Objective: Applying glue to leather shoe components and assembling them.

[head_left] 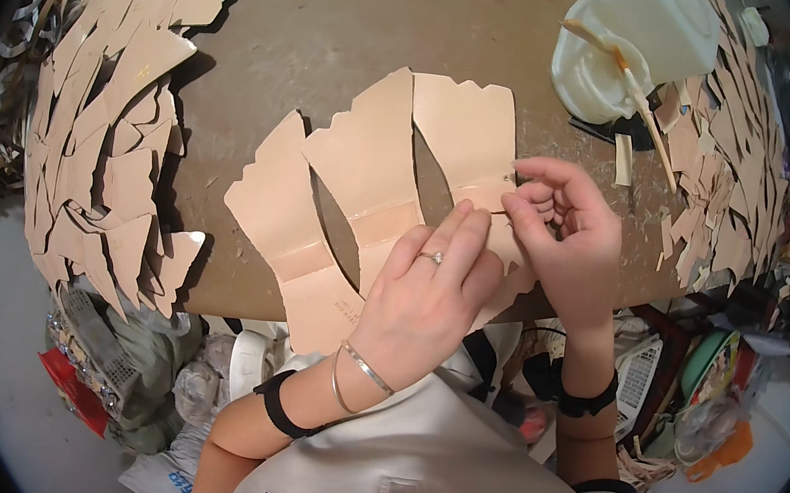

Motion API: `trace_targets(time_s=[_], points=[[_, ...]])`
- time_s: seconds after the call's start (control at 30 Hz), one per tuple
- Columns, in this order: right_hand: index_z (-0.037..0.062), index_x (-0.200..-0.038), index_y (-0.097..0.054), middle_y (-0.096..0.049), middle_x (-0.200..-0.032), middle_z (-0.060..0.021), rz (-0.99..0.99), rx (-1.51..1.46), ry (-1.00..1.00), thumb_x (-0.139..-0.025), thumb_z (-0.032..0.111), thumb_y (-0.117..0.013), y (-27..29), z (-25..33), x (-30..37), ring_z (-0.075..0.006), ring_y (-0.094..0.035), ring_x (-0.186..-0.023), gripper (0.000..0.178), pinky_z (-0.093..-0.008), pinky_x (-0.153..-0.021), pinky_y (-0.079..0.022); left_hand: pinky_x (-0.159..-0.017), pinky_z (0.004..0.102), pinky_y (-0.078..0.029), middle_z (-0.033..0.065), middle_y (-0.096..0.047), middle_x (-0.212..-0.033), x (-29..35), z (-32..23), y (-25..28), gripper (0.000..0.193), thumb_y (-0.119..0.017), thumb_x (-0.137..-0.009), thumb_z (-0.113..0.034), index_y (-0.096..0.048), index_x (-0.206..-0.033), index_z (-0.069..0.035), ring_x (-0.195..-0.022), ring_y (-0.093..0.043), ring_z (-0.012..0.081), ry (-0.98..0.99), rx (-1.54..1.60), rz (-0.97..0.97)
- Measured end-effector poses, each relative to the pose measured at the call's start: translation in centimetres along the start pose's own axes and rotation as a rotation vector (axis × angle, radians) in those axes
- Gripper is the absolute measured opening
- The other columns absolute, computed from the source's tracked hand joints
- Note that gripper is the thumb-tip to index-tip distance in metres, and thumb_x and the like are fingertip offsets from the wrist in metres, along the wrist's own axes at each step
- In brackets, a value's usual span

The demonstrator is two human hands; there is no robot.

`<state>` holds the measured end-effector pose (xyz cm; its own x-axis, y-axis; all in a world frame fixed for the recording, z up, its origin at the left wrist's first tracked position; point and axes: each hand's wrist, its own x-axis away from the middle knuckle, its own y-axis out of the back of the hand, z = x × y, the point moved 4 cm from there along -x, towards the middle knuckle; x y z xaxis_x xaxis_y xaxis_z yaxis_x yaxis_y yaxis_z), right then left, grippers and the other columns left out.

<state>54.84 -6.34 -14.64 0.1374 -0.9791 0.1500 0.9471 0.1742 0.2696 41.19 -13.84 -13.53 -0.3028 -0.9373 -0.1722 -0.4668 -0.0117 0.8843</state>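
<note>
Your left hand (428, 294) lay flat, fingers stretched and together, pressing down on the pale leather pieces (373, 186) at the centre of the frame, with a ring showing on one finger and thin bangles at the wrist. Your right hand (562, 232) sat just beside it to the right, fingers curled, the thumb and forefinger pinched on a narrow strip (483, 196) running across the right-hand leather piece. The pieces overlapped one another on the brown table (342, 26), their lower edge reaching the table's near edge. A large heap of similar cut leather shapes (116, 127) filled the left side of the frame. In the upper right stood a white plastic jug (633, 40) with a brush (641, 99) resting across its cut opening, and more leather scraps (724, 177) were piled along the right edge of the table.
</note>
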Motion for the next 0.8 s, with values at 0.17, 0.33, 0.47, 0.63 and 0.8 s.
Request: trace_targets(time_s=[0.17, 0.33, 0.47, 0.63, 0.8], points=[[-0.0001, -0.102, -0.072, -0.066, -0.082, -0.0039, -0.103, 0.184, 0.202, -0.087, -0.005, -0.066, 1.5, 0.1, 0.3, -0.0087, -0.059, -0.070, 0.017, -0.0232, -0.064, -0.049, -0.096, 0.0367, -0.044, 0.0146, -0.056, -0.140, -0.6, -0.2, -0.2, 0.012, -0.063, -0.085, -0.017, -0.062, -0.094, -0.009, -0.121, -0.060, 0.0247, -0.018, -0.050, -0.024], [0.0015, -0.103, -0.073, -0.066, -0.086, -0.0106, -0.052, 0.429, 0.437, -0.084, -0.006, -0.063, 2.4, 0.5, 0.7, -0.0203, -0.063, -0.071, 0.022, -0.0290, -0.066, -0.051, -0.095, 0.0361, -0.044, 0.0134, -0.053, -0.146, -0.6, -0.2, -0.7, 0.012, -0.062, -0.088, -0.021, -0.060, -0.094, -0.011, -0.119, -0.061, 0.0241, -0.022, -0.093, -0.041], [0.0026, -0.105, -0.073, -0.063, -0.087, -0.0115, 0.047, 0.501, 0.451, -0.081, -0.005, -0.061, 1.5, 0.9, 0.9, -0.0266, -0.062, -0.076, 0.028, -0.0342, -0.068, -0.051, -0.095, 0.0360, -0.043, 0.0129, -0.054, -0.146, -0.6, -0.3, -0.9, 0.011, -0.061, -0.089, -0.020, -0.059, -0.094, -0.010, -0.120, -0.060, 0.0239, -0.015, -0.111, -0.028], [0.0020, -0.105, -0.073, -0.059, -0.085, -0.0114, 0.076, 0.559, 0.486, -0.079, -0.004, -0.060, 1.2, 1.0, 0.9, -0.0286, -0.060, -0.078, 0.030, -0.0365, -0.069, -0.050, -0.096, 0.0363, -0.043, 0.0129, -0.054, -0.145, -0.6, -0.4, -1.1, 0.011, -0.060, -0.089, -0.019, -0.058, -0.094, -0.010, -0.122, -0.059, 0.0240, -0.008, -0.106, -0.043], [0.0011, -0.106, -0.072, -0.060, -0.087, -0.0120, 0.092, 0.543, 0.484, -0.080, -0.004, -0.061, 1.3, 1.2, 1.0, -0.0298, -0.060, -0.079, 0.028, -0.0371, -0.070, -0.050, -0.096, 0.0377, -0.042, 0.0127, -0.055, -0.144, -0.5, -0.6, -1.2, 0.011, -0.061, -0.089, -0.018, -0.057, -0.095, -0.010, -0.123, -0.058, 0.0248, 0.015, -0.103, -0.052]])
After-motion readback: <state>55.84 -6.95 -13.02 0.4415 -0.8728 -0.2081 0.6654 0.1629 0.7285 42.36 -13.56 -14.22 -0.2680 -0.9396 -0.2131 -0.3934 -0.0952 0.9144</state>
